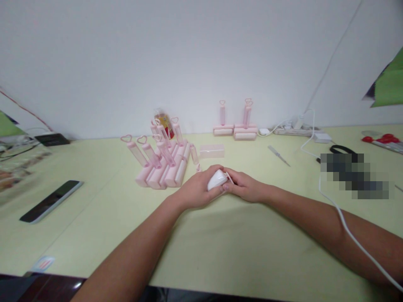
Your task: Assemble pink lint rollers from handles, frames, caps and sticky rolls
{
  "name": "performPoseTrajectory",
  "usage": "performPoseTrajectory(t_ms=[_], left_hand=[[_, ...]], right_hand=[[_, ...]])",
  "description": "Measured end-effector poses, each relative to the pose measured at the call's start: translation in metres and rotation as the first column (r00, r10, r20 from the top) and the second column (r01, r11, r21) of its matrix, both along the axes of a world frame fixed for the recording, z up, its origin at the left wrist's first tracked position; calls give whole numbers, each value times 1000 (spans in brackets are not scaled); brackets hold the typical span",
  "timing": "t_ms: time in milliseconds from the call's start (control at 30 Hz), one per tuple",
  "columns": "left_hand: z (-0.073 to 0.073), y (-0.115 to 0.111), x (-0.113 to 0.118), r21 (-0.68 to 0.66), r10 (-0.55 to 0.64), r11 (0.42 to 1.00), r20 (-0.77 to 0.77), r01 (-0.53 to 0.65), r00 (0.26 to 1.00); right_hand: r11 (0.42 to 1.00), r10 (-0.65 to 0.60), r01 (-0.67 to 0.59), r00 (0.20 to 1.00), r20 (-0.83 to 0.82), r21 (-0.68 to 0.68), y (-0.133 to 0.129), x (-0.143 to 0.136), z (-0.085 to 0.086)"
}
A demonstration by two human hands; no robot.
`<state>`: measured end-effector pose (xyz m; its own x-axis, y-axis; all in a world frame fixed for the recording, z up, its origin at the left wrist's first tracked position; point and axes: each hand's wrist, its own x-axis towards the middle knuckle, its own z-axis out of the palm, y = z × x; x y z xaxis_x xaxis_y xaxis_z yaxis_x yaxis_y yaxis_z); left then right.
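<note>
My left hand [200, 186] is closed around a white lint roll [216, 179], held just above the table. At the roll's right end, the fingers of my right hand [244, 184] pinch a thin pale pink piece [230, 178]. The two hands meet there, and the fingers hide part of the roll and the piece. Left of my hands stand several pink lint rollers [163, 167] with heart-shaped loops on their upright handles. Close beyond my left hand lie a loose pink handle [194, 154] and a clear pinkish cover [212, 151].
More pink lint rollers [245, 132] stand against the wall. A screwdriver [278, 155] lies to the right, near a power strip [296, 131] and a white cable [338, 205] crossing my right arm. Red-handled scissors [385, 139] lie far right, a phone [52, 201] on the left.
</note>
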<state>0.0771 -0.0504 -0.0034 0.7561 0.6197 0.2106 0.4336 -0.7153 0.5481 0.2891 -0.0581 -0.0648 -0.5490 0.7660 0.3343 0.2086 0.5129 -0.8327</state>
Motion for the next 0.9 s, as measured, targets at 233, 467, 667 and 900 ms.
performPoseTrajectory(t_ms=[233, 467, 667, 900], left_hand=[[0, 5, -7, -57, -74, 996, -2, 73, 997], [1, 7, -7, -78, -101, 992, 22, 103, 995], [2, 10, -8, -83, -126, 989, 13, 126, 992], [1, 11, -9, -89, -126, 988, 4, 125, 992]], right_hand=[[999, -35, 35, 998, 42, 20, -2, -1, -2], [1000, -28, 28, 999, 37, 7, -1, 0, -4], [999, -37, 36, 997, 62, 17, 0, 0, -6], [1000, -26, 26, 998, 57, 14, 0, 1, -7]])
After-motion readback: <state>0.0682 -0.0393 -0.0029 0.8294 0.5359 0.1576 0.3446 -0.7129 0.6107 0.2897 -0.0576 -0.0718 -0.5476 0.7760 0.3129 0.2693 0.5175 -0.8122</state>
